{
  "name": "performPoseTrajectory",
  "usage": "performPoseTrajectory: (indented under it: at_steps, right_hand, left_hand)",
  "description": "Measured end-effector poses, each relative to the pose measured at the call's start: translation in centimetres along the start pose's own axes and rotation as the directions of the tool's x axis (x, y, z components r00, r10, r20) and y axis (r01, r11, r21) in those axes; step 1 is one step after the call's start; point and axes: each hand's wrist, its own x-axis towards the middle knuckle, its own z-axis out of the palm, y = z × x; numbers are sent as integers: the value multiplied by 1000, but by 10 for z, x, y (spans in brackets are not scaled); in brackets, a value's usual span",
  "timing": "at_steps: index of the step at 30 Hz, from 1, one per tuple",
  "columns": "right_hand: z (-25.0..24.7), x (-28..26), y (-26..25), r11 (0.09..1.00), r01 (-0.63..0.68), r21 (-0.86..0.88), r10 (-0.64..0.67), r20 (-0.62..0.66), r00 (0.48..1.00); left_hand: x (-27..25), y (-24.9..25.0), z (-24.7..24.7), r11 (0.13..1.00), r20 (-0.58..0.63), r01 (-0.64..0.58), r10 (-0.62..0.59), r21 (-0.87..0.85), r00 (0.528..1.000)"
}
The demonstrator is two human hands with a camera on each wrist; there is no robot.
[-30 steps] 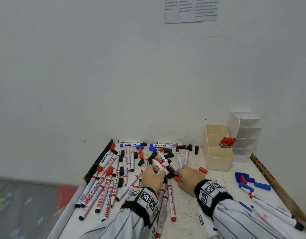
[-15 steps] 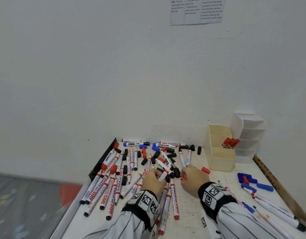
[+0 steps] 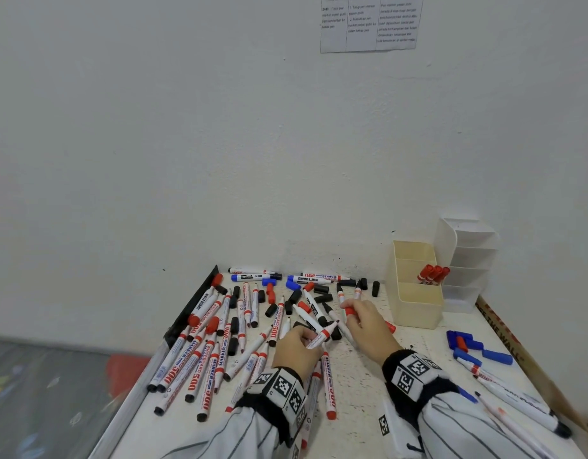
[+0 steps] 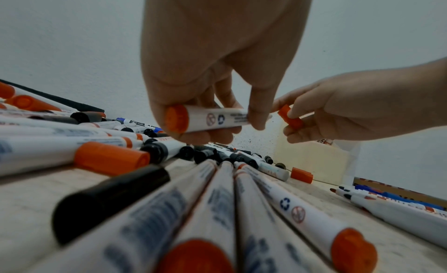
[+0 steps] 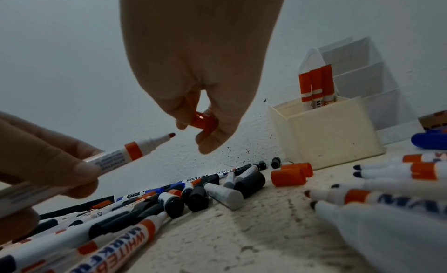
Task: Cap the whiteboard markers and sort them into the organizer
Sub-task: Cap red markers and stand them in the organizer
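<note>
Head view: we hold an uncapped red marker [image 3: 320, 338] in our left hand [image 3: 297, 350], fingers curled round its barrel, just above the littered table [image 3: 358, 392]. Its long axis runs from lower left to upper right, tip aimed toward our right hand [image 3: 368, 326]. That hand pinches a red cap [image 5: 204, 122] between thumb and fingertips, just beyond the tip and slightly above it, not touching. The cap's open end seems turned away from the tip. The cream organizer [image 3: 418, 303] stands further right, three capped red markers [image 3: 433, 274] inside.
</note>
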Motion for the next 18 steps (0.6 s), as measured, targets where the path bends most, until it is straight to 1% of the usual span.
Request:
performPoseTrajectory:
  at_steps: [2, 5, 9, 13, 18]
  right_hand:
    - [0, -1, 1, 1000, 3, -15, -3, -2, 1000]
    - [0, -4, 2, 997, 45, -57, -45, -5, 999]
    - [-3, -7, -1, 999, 25, -23, -25, 5, 1000]
    - [-5, -11, -2, 999, 49, -21, -48, 35, 998]
    - [-9, -14, 2, 996, 44, 84, -48, 53, 997]
  left_hand:
    - [-1, 1, 1, 1000, -1, -13, 13, 8, 1000]
    - [-2, 2, 2, 1000, -2, -19, 19, 10, 1000]
    - [-3, 3, 2, 1000, -5, -24, 24, 5, 1000]
    - [-4, 3, 1, 999, -4, -33, 33, 6, 999]
    - [-3, 1, 0, 999, 12, -32, 32, 27, 999]
